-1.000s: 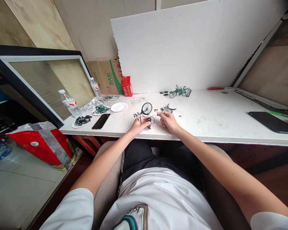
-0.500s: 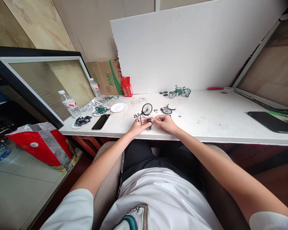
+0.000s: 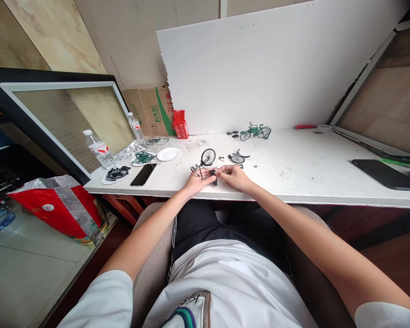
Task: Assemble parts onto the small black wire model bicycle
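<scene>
A black model bicycle frame with one spoked wheel [image 3: 208, 157] is gripped in my left hand [image 3: 195, 183], close to the front edge of the table. The wheel points away from me and the handlebar end lies at the left. My right hand [image 3: 235, 176] has its thumb and fingertips pinched at the frame's right end, touching the dark parts there. Whether a separate small piece is between those fingertips is hidden. Just beyond my right hand lies a second wheel with a black mudguard [image 3: 238, 157]. A tiny black part [image 3: 221, 158] rests between the two wheels.
A green model bicycle [image 3: 256, 131] stands at the back. To the left are plates with black parts [image 3: 118, 173] and green parts [image 3: 143, 157], a bare white plate [image 3: 169, 154], a phone [image 3: 143, 175] and water bottles [image 3: 100, 148]. Another dark phone-like slab [image 3: 387, 174] lies at the right.
The fingertips of my right hand have shifted slightly at the frame, and the held frame has tilted a little. Both hands stay in nearly the same place.
</scene>
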A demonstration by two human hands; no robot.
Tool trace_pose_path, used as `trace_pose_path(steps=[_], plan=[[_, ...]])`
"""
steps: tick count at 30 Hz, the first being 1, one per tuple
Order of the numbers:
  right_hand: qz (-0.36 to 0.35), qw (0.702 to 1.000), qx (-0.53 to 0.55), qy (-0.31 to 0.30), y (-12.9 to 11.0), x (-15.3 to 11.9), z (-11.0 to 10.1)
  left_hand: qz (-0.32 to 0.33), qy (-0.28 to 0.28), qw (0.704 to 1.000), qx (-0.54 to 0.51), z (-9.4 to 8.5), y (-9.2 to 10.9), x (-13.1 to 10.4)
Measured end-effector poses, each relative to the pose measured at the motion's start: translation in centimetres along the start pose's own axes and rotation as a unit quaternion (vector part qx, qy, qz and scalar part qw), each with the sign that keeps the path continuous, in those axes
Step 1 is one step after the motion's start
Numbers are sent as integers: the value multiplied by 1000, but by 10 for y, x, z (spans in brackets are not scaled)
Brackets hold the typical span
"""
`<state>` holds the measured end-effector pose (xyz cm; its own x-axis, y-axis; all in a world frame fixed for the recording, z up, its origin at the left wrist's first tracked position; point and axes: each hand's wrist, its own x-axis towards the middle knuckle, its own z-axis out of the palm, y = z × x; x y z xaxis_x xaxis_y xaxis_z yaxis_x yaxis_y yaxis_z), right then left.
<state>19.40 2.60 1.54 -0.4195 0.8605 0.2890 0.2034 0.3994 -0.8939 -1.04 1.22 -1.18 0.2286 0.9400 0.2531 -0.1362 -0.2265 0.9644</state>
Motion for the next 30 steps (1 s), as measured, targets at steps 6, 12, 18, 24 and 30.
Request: trace_pose_path(steps=[6,12,18,24,30], plan=[[-9,1000,4,-9,0,0,-1,1,17,1000,-10,0,-1,0],[-27,999,17,-13,3,0,-2,4,14,1000,-17,-1,0,1],[-21,1000,16,-2,4,1,-1,3,10,1000,-29,0,0,0],[-5,1000,8,-16,-1,-1,0,6,12,1000,-18,1,1,0],[0,1000,2,-12,-1,-1,1,-3,23,1000,-15,1,1,0]])
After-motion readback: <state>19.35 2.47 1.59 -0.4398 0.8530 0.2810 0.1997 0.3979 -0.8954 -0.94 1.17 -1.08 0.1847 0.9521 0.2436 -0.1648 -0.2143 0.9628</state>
